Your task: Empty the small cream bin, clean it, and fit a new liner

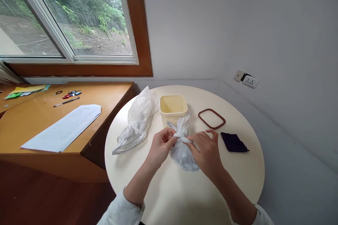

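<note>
A filled, thin whitish plastic bag is at the middle of the round table, its neck twisted or knotted and its loose ends pointing up. My left hand pinches the neck from the left. From the right, my right hand grips a strand of the same bag between thumb and fingers. Just behind the bag stands a pale yellow square tub with no lid on it.
On the round table lie a crumpled white plastic bag at left, a brown rounded frame and a dark folded cloth at right. A wooden desk at left holds papers and scissors.
</note>
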`<state>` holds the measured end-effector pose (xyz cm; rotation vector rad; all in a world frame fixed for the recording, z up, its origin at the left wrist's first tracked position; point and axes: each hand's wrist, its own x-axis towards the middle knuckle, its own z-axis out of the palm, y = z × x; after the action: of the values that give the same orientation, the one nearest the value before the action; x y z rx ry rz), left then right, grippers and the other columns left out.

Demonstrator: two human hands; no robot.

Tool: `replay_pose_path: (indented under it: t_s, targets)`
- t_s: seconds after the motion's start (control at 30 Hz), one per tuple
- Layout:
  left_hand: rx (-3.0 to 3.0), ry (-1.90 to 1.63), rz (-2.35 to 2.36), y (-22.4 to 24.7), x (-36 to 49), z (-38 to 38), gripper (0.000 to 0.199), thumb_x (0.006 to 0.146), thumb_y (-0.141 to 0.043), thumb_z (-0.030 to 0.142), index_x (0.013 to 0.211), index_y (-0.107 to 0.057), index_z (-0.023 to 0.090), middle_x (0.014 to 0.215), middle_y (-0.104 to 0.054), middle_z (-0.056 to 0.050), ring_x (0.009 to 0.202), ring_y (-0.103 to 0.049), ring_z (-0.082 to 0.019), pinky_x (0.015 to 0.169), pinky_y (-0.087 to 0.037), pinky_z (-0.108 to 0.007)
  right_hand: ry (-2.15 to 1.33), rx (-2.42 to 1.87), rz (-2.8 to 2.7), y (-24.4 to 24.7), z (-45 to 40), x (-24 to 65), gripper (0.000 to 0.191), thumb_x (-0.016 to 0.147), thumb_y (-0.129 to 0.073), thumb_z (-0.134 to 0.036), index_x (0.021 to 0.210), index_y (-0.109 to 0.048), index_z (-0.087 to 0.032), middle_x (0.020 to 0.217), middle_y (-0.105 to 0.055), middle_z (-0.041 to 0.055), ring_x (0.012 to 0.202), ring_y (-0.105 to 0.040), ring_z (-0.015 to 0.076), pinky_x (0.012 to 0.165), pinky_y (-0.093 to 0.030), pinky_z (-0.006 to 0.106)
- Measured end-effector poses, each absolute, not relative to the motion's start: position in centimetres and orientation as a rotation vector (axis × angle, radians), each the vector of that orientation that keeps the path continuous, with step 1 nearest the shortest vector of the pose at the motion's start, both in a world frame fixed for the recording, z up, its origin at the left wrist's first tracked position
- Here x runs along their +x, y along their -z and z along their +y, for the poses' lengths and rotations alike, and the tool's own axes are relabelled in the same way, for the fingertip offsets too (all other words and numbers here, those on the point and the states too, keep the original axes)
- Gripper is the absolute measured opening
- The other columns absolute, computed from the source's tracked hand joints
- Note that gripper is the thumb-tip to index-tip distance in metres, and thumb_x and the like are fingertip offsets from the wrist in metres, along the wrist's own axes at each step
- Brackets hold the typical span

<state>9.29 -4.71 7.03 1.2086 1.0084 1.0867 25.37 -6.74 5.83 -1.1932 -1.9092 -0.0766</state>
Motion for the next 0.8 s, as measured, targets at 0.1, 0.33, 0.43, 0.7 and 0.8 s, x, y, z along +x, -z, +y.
replay_pose_path:
  t_s: [0.1,0.33,0.43,0.7,0.8]
  targets:
    - [0.953,-1.078,0.933,-6.7,9.1,-4.4,0.028,0.065,-0.071,0.035,0.071,-0.054,0.014,0.055,-0.048,0.004,0.051,-0.04,-0.007,0.05,-0.028,-0.02,-0.14,-1.155,-1.788,-5.3,-6.8,25.4,0.009,0.082,-0.057,-0.023,0.074,-0.057,-0.022,0.068,-0.065,-0.0021,0.067,-0.058,0.0147,0.087,-0.031,0.039]
    - [0.886,-0.969,0.822,-7.0,8.7,-4.6,0.023,0.071,-0.066,0.032,0.073,-0.049,0.016,0.051,-0.039,0.008,0.046,-0.028,-0.004,0.047,-0.022,-0.019,-0.43,-1.257,-1.795,-5.4,-6.2,25.5,0.013,0.081,-0.056,-0.034,0.076,-0.054,-0.022,0.07,-0.06,-0.0017,0.07,-0.054,0.0155,0.08,-0.034,0.035]
    - [1.053,-0.928,0.884,-7.4,9.2,-5.0,0.026,0.072,-0.065,0.035,0.076,-0.045,0.018,0.054,-0.039,0.008,0.047,-0.029,-0.005,0.046,-0.02,-0.019,-0.205,-1.282,-2.017,-6.2,-6.0,25.1,0.022,0.078,-0.06,-0.038,0.068,-0.051,-0.02,0.062,-0.056,-0.0038,0.061,-0.049,0.0128,0.083,-0.028,0.038]
    - [1.301,-0.932,0.928,-7.5,9.2,-4.8,0.03,0.074,-0.063,0.041,0.075,-0.044,0.018,0.051,-0.033,0.009,0.049,-0.03,-0.006,0.048,-0.023,-0.02,-0.146,-1.129,-2.191,-7.2,-6.0,24.9,0.032,0.083,-0.055,-0.034,0.057,-0.043,-0.019,0.052,-0.045,-0.0047,0.058,-0.037,0.0114,0.076,-0.03,0.035]
    - [1.309,-0.892,0.908,-7.4,8.6,-4.8,0.032,0.073,-0.064,0.043,0.072,-0.045,0.017,0.052,-0.031,0.008,0.049,-0.03,-0.006,0.048,-0.023,-0.02,-0.575,-1.1,-1.996,-6.6,-6.2,25.4,0.04,0.081,-0.056,-0.038,0.054,-0.034,-0.019,0.054,-0.036,-0.0056,0.057,-0.034,0.0101,0.069,-0.034,0.031]
